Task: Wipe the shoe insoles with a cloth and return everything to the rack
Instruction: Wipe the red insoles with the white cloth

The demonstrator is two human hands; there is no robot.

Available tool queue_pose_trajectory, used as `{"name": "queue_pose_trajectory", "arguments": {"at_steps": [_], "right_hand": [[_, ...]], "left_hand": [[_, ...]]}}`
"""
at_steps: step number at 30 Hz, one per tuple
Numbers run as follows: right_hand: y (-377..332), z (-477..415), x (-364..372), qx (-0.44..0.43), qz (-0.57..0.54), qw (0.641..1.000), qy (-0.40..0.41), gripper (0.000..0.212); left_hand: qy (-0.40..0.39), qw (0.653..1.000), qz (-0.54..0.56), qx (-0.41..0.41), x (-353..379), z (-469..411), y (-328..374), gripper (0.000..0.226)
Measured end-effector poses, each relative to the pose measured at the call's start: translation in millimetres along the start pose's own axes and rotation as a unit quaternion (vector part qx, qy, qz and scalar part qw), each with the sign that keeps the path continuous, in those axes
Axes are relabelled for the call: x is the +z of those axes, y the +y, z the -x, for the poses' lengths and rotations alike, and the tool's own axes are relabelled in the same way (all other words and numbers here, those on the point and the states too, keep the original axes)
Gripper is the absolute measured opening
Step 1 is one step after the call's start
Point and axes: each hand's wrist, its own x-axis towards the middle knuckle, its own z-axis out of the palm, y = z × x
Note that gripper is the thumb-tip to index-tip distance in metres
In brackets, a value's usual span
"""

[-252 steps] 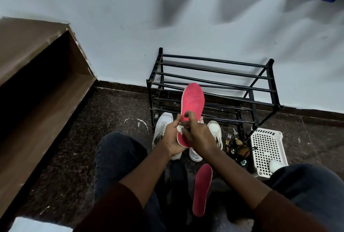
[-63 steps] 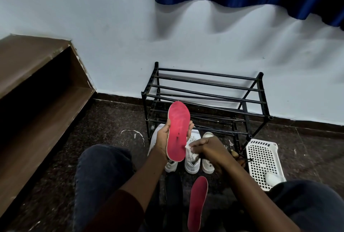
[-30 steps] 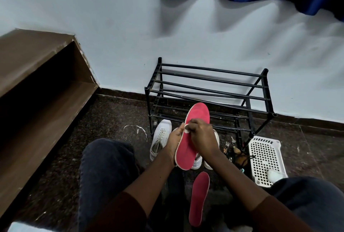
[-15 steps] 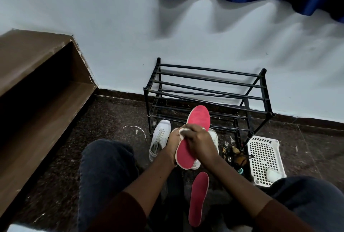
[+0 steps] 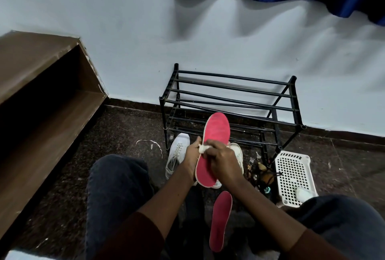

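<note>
Head view: left grip [image 5: 192, 158] clasps pink insole [image 5: 216, 130], toe up toward rack [image 5: 229, 88]; right grip [image 5: 223, 161] pinches cloth [image 5: 203, 148] on it.

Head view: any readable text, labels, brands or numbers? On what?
None readable.
No print visible: held insole, floor insole, cloth.
No legible brand: white shoe.
No marks: rack, basket.
Too small to tell: small items by the rack.

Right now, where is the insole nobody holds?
Head view: the loose insole lies on the floor between the knees, below the held insole, left of the white basket.
</note>
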Motion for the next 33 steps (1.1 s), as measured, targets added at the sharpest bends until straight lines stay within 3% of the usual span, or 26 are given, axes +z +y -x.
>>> {"name": "queue_pose_trajectory", "arguments": {"at_steps": [3, 6, 9, 14, 18, 23, 27, 33], "right_hand": [[-9.2, 21.1, 0.8, -0.022, -0.011, 1.0, -0.01, 0.023], [-11.1, 25.8, 0.4, -0.026, -0.018, 0.999, -0.007, 0.023], [-6.1, 16.2, 2.1, -0.01, 0.017, 0.999, -0.036, 0.026], [23.4, -23.0, -1.5, 0.057, 0.054, 0.996, -0.051, 0.018], [30.5, -42.6, -5.1, 0.104, 0.052, 0.993, -0.033, 0.018], [12.8, -20.9, 0.7, 0.072, 0.027, 0.996, -0.049, 0.02], [-7.9, 13.3, 3.6, 0.047, 0.016, 0.997, -0.065, 0.017], [-4.5, 22.5, -0.9, 0.049, 0.037, 0.995, -0.079, 0.013]], "left_hand": [[-0.007, 0.999, -0.028, -0.032, -5.0, -0.1, 2.8, 0.08], [-0.012, 0.998, -0.051, -0.047, -7.4, 1.5, -1.3, 0.076], [-0.022, 0.995, -0.101, 0.015, -15.2, -9.3, -7.0, 0.075], [-0.02, 0.997, -0.075, 0.021, 0.5, 11.4, -9.9, 0.023], [0.0, 0.993, -0.117, 0.01, -0.4, 9.4, -9.5, 0.06], [-0.013, 0.997, -0.07, 0.012, -9.9, 2.5, -2.3, 0.068], [-0.024, 0.998, -0.065, 0.011, -6.9, 3.1, 4.9, 0.089], [-0.005, 0.994, -0.108, 0.005, -3.1, 10.3, -1.1, 0.064]]}}
